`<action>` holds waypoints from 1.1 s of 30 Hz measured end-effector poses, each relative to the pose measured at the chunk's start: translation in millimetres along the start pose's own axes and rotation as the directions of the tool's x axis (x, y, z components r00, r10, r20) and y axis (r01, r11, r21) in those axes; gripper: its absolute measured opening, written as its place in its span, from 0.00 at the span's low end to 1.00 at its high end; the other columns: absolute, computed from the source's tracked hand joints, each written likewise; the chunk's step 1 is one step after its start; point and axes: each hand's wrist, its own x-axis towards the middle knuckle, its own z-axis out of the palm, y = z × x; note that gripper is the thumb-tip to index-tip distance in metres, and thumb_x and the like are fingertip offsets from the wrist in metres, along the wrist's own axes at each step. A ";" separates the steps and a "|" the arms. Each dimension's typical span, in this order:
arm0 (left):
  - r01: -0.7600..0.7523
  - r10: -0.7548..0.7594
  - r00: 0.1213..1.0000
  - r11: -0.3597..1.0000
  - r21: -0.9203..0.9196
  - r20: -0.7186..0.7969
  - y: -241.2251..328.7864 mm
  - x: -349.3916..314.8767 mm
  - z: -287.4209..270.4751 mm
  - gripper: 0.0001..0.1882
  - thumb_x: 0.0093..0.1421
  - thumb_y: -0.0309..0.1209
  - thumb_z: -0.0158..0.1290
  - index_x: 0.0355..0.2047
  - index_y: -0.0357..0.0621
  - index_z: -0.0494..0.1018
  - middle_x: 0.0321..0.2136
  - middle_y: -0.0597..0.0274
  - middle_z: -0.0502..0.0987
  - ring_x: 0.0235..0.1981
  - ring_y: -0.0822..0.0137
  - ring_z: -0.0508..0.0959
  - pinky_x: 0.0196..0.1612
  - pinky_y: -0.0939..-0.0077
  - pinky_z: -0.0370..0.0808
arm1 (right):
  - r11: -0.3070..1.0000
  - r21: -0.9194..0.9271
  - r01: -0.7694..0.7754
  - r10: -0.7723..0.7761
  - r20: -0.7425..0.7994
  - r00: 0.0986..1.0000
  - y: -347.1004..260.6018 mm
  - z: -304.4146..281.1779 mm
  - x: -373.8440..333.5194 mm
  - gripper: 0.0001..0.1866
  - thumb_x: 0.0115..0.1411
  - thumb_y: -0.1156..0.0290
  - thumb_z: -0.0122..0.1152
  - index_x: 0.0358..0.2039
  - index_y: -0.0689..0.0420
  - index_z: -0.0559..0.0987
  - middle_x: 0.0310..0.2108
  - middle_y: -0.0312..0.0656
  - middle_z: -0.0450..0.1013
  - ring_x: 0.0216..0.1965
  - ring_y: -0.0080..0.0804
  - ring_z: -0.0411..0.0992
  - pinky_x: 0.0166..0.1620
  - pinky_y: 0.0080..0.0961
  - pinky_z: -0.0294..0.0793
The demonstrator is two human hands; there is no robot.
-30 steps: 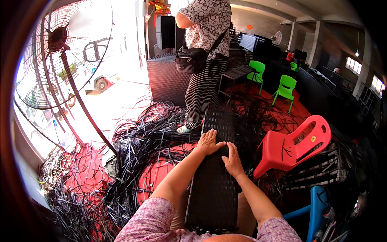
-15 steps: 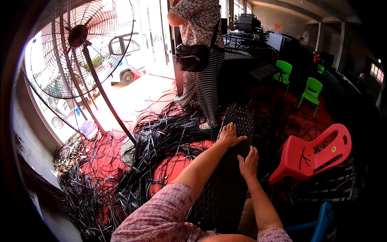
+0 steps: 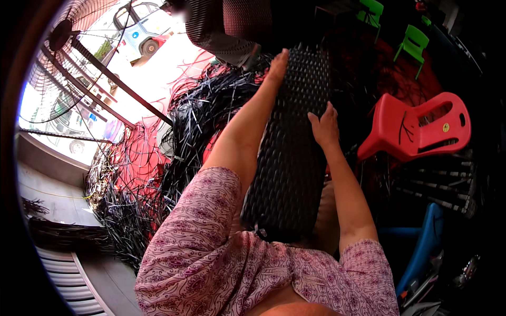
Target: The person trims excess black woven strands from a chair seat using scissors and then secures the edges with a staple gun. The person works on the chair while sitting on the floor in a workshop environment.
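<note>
A long black woven panel [image 3: 287, 158] of flat plastic strands stretches away from my lap. My left hand [image 3: 276, 67] lies along its far left edge, fingers stretched out and seen mostly side-on. Against the right edge, nearer to me, rests my right hand [image 3: 327, 126], its thumb apart from the raised fingers. Neither hand is wrapped round anything that I can see. A small loose strand end [image 3: 260, 230] shows at the panel's near end.
Tangled black strips [image 3: 197, 113] heap over the red floor covering on the left, beside a standing fan [image 3: 62, 36]. A red plastic chair [image 3: 403, 126] and a blue chair frame [image 3: 421, 247] stand right. Green chairs [image 3: 412, 43] are farther back. Another person's striped trousers [image 3: 224, 47] show ahead.
My view has tipped down, showing more of the panel and my lap. My left hand has shifted from the panel's top to its left edge. The other person's upper body has left view.
</note>
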 end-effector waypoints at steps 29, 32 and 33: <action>0.368 -0.275 0.841 0.922 0.119 -0.467 78.3 -496.9 -55.1 0.32 0.58 0.42 0.61 0.58 0.38 0.66 0.53 0.53 0.68 0.55 0.60 0.69 0.58 0.69 0.65 | 0.782 -0.504 0.366 -0.264 0.264 0.928 -12.2 125.6 386.9 0.45 0.61 0.29 0.39 0.68 0.50 0.64 0.69 0.46 0.60 0.69 0.45 0.58 0.65 0.50 0.58; 0.674 -0.618 0.671 0.739 -0.012 -0.409 105.1 -515.1 -70.9 0.31 0.61 0.45 0.60 0.57 0.37 0.67 0.47 0.53 0.72 0.50 0.66 0.71 0.54 0.70 0.68 | 0.834 -0.415 0.364 -0.220 0.357 0.908 -6.8 113.5 409.0 0.45 0.61 0.28 0.37 0.59 0.56 0.74 0.60 0.54 0.69 0.64 0.51 0.64 0.62 0.49 0.62; 0.833 -0.818 0.495 0.543 -0.106 -0.294 118.4 -519.3 -79.6 0.31 0.63 0.47 0.59 0.57 0.36 0.67 0.45 0.52 0.73 0.48 0.68 0.72 0.53 0.71 0.68 | 0.811 -0.452 0.371 -0.208 0.370 0.905 6.7 110.6 427.1 0.45 0.61 0.28 0.37 0.55 0.58 0.77 0.56 0.56 0.72 0.62 0.53 0.66 0.61 0.48 0.64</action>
